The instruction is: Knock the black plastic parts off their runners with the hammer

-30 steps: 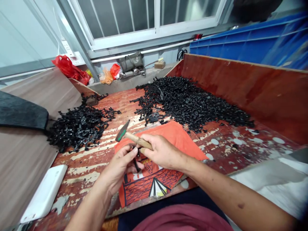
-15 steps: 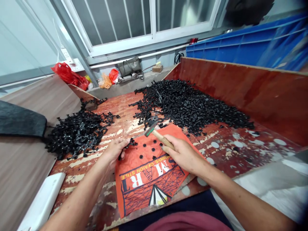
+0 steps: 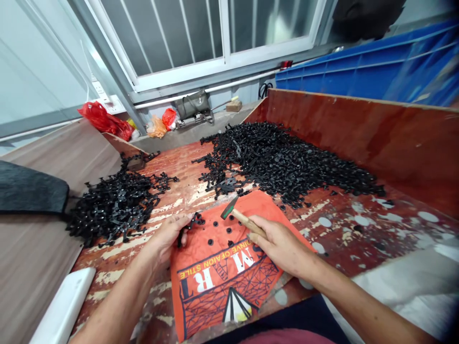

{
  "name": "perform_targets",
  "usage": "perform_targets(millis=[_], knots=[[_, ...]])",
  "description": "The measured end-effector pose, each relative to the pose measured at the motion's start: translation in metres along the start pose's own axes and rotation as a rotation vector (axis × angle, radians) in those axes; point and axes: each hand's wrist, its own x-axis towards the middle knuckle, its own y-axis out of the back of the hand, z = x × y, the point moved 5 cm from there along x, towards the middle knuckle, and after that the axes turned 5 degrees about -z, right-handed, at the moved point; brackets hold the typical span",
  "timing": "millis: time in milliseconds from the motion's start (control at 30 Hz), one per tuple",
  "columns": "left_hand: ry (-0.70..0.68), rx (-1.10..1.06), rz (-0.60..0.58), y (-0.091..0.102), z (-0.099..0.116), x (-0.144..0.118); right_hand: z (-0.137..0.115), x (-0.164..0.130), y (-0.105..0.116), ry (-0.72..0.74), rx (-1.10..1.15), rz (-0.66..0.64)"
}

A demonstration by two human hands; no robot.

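Note:
My right hand grips the wooden handle of a small hammer, its dark green head hovering just over an orange printed cloth. Several small black round plastic pieces lie loose on the cloth's upper part. My left hand rests at the cloth's left edge, fingers closed on a black plastic sprue frame that lies flat against the table.
A big heap of black plastic parts fills the back middle of the red wooden tray. A second heap of black sprue frames lies at the left. A white flat object sits near left. Blue crates stand behind.
Both hands had been working a black piece close together; the left has since set the frame down at the cloth's edge, leaving round pieces on the cloth. The hammer dropped slightly.

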Motion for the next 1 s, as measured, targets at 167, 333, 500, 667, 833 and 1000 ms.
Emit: perform_targets(millis=[167,333,500,667,833,1000], knots=[[-0.042,-0.097,-0.075,-0.001,0.011,-0.014,-0.006,0.000,0.001,0.016,0.014,0.014],[-0.058,-0.293,-0.179,-0.035,0.017,-0.042,-0.036,0.016,0.000,0.089,0.076,0.079],[-0.043,-0.279,-0.233,-0.067,0.015,-0.069,-0.059,0.039,-0.017,0.175,0.227,0.001],[0.005,-0.088,-0.191,-0.053,0.009,-0.081,-0.066,0.041,-0.023,0.162,0.346,-0.047],[-0.010,0.082,-0.144,-0.047,0.003,-0.082,-0.082,0.035,-0.026,0.210,0.414,-0.108],[-0.243,0.476,0.010,-0.039,0.013,-0.082,-0.082,0.030,-0.028,0.232,0.371,-0.035]])
